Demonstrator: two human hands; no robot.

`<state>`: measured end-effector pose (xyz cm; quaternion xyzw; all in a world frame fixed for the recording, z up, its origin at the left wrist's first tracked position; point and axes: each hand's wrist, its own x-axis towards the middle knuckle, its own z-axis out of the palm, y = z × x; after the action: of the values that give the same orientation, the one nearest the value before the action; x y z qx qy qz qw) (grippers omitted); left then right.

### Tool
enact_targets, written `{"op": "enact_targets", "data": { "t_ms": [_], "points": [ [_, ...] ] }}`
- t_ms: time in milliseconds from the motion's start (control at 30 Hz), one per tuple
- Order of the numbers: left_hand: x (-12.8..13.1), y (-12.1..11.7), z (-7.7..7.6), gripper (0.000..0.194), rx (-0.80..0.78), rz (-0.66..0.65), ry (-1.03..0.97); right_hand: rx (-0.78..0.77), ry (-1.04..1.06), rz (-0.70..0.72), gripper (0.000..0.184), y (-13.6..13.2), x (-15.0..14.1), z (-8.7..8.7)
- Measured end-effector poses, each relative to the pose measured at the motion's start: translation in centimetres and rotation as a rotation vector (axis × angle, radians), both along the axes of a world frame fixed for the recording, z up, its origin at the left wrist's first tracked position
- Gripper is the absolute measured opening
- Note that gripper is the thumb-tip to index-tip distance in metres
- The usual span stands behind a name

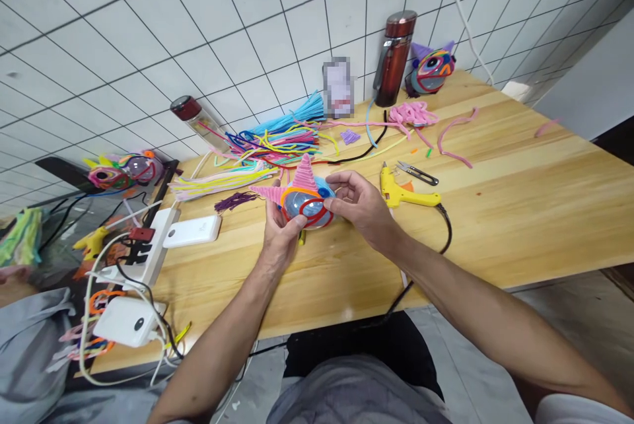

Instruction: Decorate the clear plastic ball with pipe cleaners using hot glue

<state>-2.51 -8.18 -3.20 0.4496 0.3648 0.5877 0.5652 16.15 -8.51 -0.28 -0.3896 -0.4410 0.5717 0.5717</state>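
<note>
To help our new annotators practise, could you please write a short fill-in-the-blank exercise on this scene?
1. The left hand holds a decorated ball whose pointed spikes are coloured ____.
2. The glue gun beside the snips is coloured ____.
3. In the picture, that gun lies to the ____ of the decorated ball.
4. Beside the red flask, another ball has spikes coloured ____.

Missing words: pink; yellow; right; purple.

Bright, even light is flooding the table (525, 199), perhaps from overhead; pale highlights are glinting on the clear ball (298, 202) in the grip. Beyond it, a pixelated patch (339, 88) is hiding detail, and lines on the wall (238, 21) are slanting.
</note>
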Motion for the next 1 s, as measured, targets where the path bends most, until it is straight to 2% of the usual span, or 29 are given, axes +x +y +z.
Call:
{"op": "enact_targets", "data": {
  "t_ms": [433,667,867,1000],
  "points": [
    [-0.18,-0.14,0.24,0.09,-0.021,0.027,-0.002,-0.007,0.046,0.051,0.042,0.33,0.27,-0.23],
    [-0.21,-0.19,0.59,0.079,-0.027,0.007,-0.011,-0.039,0.069,0.05,0.033,0.55,0.38,-0.17],
    [-0.23,-0.2,0.39,0.078,-0.029,0.006,0.005,-0.005,0.006,0.035,0.042,0.39,0.36,-0.19],
    [-0.23,-0.15,0.24,0.079,-0.032,0.0,0.006,0.018,-0.039,0.005,0.041,0.57,0.29,-0.67]
  ]
}}
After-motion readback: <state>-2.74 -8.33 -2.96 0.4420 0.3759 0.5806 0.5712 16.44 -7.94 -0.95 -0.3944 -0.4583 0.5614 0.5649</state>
